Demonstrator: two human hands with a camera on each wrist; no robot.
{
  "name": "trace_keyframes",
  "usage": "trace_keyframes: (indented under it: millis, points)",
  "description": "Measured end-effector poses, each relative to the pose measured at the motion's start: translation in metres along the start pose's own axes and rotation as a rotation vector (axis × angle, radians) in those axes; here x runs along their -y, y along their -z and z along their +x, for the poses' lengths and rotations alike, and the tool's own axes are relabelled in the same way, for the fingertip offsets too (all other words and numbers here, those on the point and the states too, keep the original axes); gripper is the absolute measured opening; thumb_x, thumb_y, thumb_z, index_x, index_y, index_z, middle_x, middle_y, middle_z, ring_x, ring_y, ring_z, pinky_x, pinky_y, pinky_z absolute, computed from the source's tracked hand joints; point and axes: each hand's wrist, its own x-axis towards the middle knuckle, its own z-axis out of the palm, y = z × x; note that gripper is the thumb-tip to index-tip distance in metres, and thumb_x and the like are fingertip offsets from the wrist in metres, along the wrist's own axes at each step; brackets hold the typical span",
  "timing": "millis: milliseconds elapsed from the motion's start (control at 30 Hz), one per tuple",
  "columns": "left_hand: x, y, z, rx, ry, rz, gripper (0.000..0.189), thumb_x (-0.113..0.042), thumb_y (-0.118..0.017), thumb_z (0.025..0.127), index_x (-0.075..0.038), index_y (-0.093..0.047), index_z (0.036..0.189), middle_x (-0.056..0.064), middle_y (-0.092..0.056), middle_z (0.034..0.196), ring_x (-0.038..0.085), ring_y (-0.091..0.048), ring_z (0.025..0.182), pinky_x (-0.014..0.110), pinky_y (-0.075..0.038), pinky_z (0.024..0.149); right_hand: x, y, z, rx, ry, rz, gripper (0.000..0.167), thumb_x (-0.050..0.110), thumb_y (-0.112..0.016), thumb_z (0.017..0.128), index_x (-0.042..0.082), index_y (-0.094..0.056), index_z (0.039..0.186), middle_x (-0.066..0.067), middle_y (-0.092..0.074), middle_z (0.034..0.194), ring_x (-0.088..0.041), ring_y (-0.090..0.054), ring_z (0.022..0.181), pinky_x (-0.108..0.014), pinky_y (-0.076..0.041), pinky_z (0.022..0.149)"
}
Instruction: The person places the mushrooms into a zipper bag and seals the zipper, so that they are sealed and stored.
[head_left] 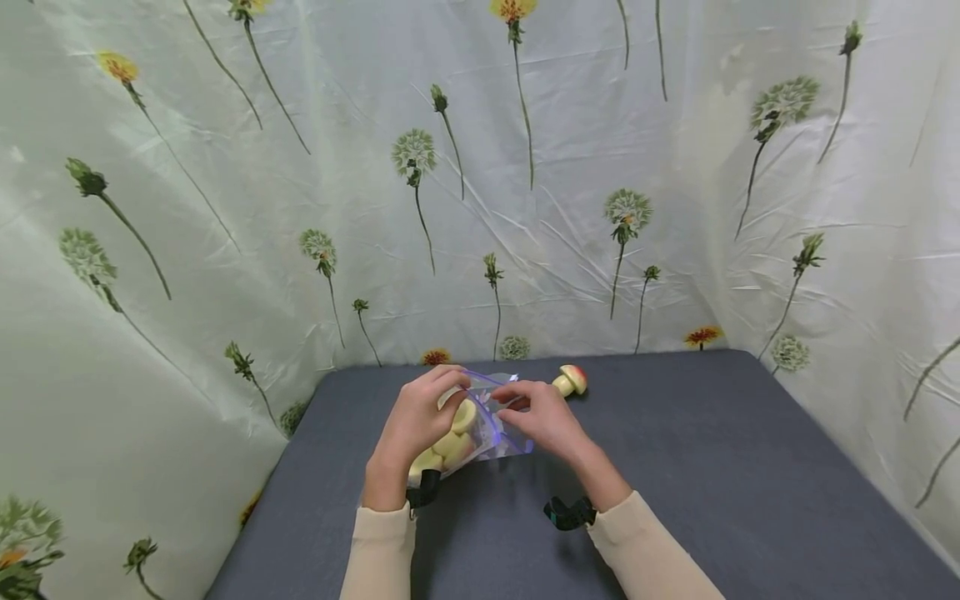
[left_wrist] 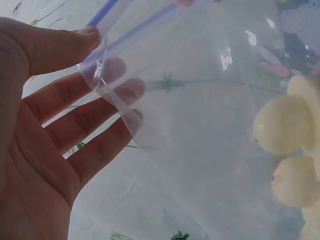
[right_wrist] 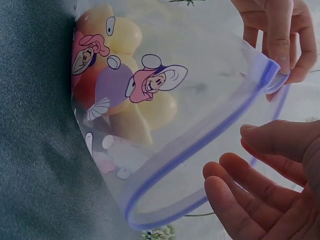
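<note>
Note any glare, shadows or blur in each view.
Head: soft shadows on the dark table, sheen along creases in the curtain; left wrist: small white glints on the clear bag, a flower print behind it blurred; right wrist: printed characters legible.

Dark grey tabletop point(head_left: 712, 467), surface plain.
Red-capped mushroom point(head_left: 572, 380) lay near the far edge, stem to the left; clear zip bag point(head_left: 483, 433), left of it, appeared to rest on the surface.

Clear bag point(right_wrist: 187, 117) has purp zip point(right_wrist: 214, 133) & cartoon print point(right_wrist: 149, 86), mushroom point(head_left: 571, 381) red & crm.
</note>
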Motion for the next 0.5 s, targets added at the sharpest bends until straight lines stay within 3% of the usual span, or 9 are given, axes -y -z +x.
trace_keyframes:
  millis: [200, 500]
  points:
    - [0.0020, -0.0022, -0.0011, 0.008, -0.006, 0.060, 0.017, -0.005, -0.077, 0.089, -0.016, -0.072, 0.101, 0.000, -0.068, 0.111, 0.016, -0.067, 0.098, 0.033, -0.056, 0.079, -0.0005, 0.0029, -0.0003, -0.035, -0.036, -0.009, 0.024, 0.014, -0.076, 0.091, 0.023, -0.074, 0.113, 0.006, -0.071, 0.111, -0.020, -0.069, 0.097, -0.036, -0.057, 0.079]
    - [-0.0002, -0.0031, -0.0001, 0.057, -0.001, 0.127, 0.018, -0.011, -0.080, 0.088, -0.019, -0.072, 0.101, -0.002, -0.068, 0.112, 0.015, -0.066, 0.095, 0.033, -0.056, 0.076, -0.0022, 0.0099, -0.0013, -0.077, -0.043, -0.031, 0.025, 0.013, -0.078, 0.089, 0.022, -0.075, 0.112, 0.005, -0.072, 0.109, -0.019, -0.069, 0.095, -0.036, -0.057, 0.076]
